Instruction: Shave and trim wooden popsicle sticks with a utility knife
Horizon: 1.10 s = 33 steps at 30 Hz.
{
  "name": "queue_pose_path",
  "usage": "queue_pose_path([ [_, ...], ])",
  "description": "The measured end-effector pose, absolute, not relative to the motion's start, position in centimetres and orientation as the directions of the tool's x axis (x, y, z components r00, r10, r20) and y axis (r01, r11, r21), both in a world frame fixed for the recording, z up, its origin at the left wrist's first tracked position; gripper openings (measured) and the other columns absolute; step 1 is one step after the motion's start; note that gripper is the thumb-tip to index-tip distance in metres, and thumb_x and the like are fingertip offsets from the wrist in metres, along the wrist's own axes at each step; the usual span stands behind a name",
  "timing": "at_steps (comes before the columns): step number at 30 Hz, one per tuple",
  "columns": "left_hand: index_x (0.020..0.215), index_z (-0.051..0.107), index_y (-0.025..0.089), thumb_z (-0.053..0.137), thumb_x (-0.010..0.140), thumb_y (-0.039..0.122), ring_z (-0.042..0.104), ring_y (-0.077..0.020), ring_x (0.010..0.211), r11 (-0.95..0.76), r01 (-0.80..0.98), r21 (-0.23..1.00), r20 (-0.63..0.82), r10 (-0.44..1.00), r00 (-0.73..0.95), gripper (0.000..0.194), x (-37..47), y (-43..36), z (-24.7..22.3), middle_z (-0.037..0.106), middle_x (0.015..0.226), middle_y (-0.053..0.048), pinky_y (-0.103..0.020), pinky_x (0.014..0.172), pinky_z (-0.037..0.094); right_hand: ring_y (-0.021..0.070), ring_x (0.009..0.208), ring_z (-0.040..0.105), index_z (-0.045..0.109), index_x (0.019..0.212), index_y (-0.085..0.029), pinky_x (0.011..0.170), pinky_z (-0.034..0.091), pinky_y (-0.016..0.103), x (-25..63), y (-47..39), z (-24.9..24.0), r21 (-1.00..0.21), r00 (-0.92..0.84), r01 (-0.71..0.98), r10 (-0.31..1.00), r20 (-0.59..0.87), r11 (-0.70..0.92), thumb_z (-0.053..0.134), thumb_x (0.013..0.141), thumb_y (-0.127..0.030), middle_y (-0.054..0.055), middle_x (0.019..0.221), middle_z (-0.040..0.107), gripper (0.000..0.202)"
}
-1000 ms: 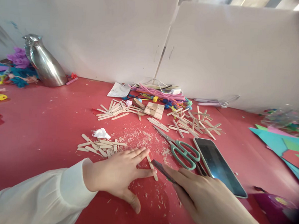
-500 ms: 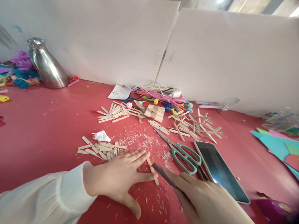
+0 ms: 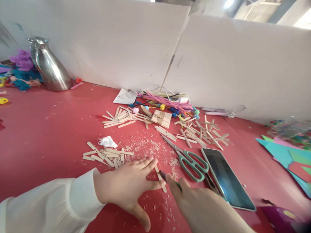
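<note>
My left hand lies palm down with its fingers spread, and its fingertips press on a small wooden craft stick. Wrapped in the fingers of my right hand is a narrow dark blade-like tool; its tip is at the stick, and most of it is hidden by the hand. Pale wood shavings are scattered just beyond both hands. Green-handled scissors lie open past my right hand, with a phone to their right. A small pile of cut sticks is beyond my left hand.
More craft sticks and a bundled stick block lie farther back, before pink pipe cleaners. A metal jug stands back left. Coloured paper and a purple object are at right. White panels close off the back.
My right hand and the dark tool have shifted slightly, and less of the tool shows. My left hand keeps its place on the stick. The view has turned a little.
</note>
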<state>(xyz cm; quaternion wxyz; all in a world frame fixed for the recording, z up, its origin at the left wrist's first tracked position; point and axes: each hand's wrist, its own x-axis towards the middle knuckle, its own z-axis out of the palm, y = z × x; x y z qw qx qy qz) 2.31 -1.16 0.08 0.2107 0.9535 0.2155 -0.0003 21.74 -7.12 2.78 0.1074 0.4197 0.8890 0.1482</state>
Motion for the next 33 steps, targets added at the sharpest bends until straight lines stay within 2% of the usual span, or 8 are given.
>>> queue_pose_path([
  [4,0.135,0.032,0.022,0.053,0.058,0.074,0.01,-0.0407,0.13,-0.83,0.396,0.394,-0.058,0.408,0.911,0.095,2.1,-1.3,0.1,0.012,0.144,-0.019,-0.055,0.099,0.021,0.0214,0.054,0.064,0.07,0.089,-0.022,0.04,0.046,0.027,20.4,-6.3,4.7,0.228,-0.63,0.724,0.759,-0.163,0.651,0.059,0.06,-0.005,0.009,0.077,0.07,0.036],
  [8,0.134,0.034,0.022,0.052,0.059,0.074,0.013,-0.0399,0.13,-0.84,0.397,0.37,-0.018,0.421,0.907,0.093,2.0,-1.6,0.2,0.016,0.144,-0.019,-0.053,0.099,0.022,0.0185,0.063,0.064,0.069,0.091,-0.019,0.05,0.047,0.026,20.6,-5.6,5.8,-0.117,-0.539,0.842,0.825,-0.172,0.526,0.053,0.068,-0.007,0.008,0.082,0.069,0.03],
  [11,0.134,0.034,0.023,0.05,0.058,0.076,0.013,-0.0402,0.129,-0.84,0.411,0.355,-0.035,0.427,0.903,0.095,2.0,-1.5,0.0,0.014,0.144,-0.019,-0.054,0.099,0.022,0.0087,0.043,0.051,0.063,0.104,-0.023,0.038,0.038,0.018,21.9,-5.6,5.2,-0.425,-0.375,0.874,0.884,-0.278,0.237,0.037,0.08,-0.011,-0.003,0.056,0.059,0.038],
  [13,0.135,0.033,0.025,0.049,0.055,0.079,0.013,-0.0413,0.129,-0.833,0.419,0.36,-0.049,0.432,0.901,0.097,2.0,-1.4,-0.3,0.011,0.144,-0.019,-0.056,0.097,0.023,0.0064,0.033,0.037,0.058,0.113,-0.024,0.031,0.031,0.016,22.8,-5.9,4.0,-0.665,-0.253,0.735,0.859,-0.446,-0.13,0.036,0.083,-0.02,-0.008,0.045,0.042,0.038],
  [15,0.135,0.032,0.027,0.049,0.052,0.08,0.013,-0.0422,0.129,-0.829,0.417,0.372,-0.056,0.428,0.902,0.099,2.0,-1.3,-0.5,0.008,0.145,-0.018,-0.057,0.096,0.023,0.0062,0.031,0.03,0.052,0.121,-0.021,0.029,0.028,0.016,23.5,-6.3,2.8,-0.742,-0.17,0.582,0.843,-0.511,-0.333,0.035,0.085,-0.029,-0.01,0.043,0.028,0.041],
  [19,0.135,0.033,0.026,0.048,0.055,0.079,0.013,-0.0407,0.129,-0.834,0.405,0.376,-0.048,0.419,0.907,0.096,1.9,-1.1,-0.6,0.007,0.146,-0.016,-0.055,0.098,0.022,0.0075,0.035,0.038,0.051,0.124,-0.024,0.033,0.033,0.017,23.7,-7.2,1.9,-0.721,-0.212,0.685,0.918,-0.335,-0.105,0.037,0.084,-0.028,-0.008,0.046,0.039,0.042],
  [24,0.135,0.033,0.025,0.049,0.055,0.079,0.01,-0.0413,0.129,-0.827,0.404,0.391,-0.074,0.409,0.91,0.097,2.0,-1.0,-0.4,0.006,0.146,-0.016,-0.056,0.097,0.023,0.0152,0.057,0.062,0.051,0.123,-0.031,0.05,0.048,0.025,23.4,-8.0,3.1,-0.378,-0.305,0.882,0.952,-0.001,0.282,0.035,0.085,-0.018,-0.001,0.068,0.066,0.043],
  [33,0.135,0.032,0.026,0.049,0.057,0.078,0.009,-0.0405,0.13,-0.821,0.402,0.405,-0.079,0.406,0.91,0.095,2.0,-0.9,-0.5,0.007,0.146,-0.016,-0.057,0.098,0.021,0.0172,0.082,0.065,0.046,0.126,-0.029,0.064,0.052,0.028,23.2,-7.3,3.2,-0.259,-0.325,0.92,0.942,-0.079,0.295,0.038,0.084,-0.015,0.0,0.097,0.069,0.045],
])
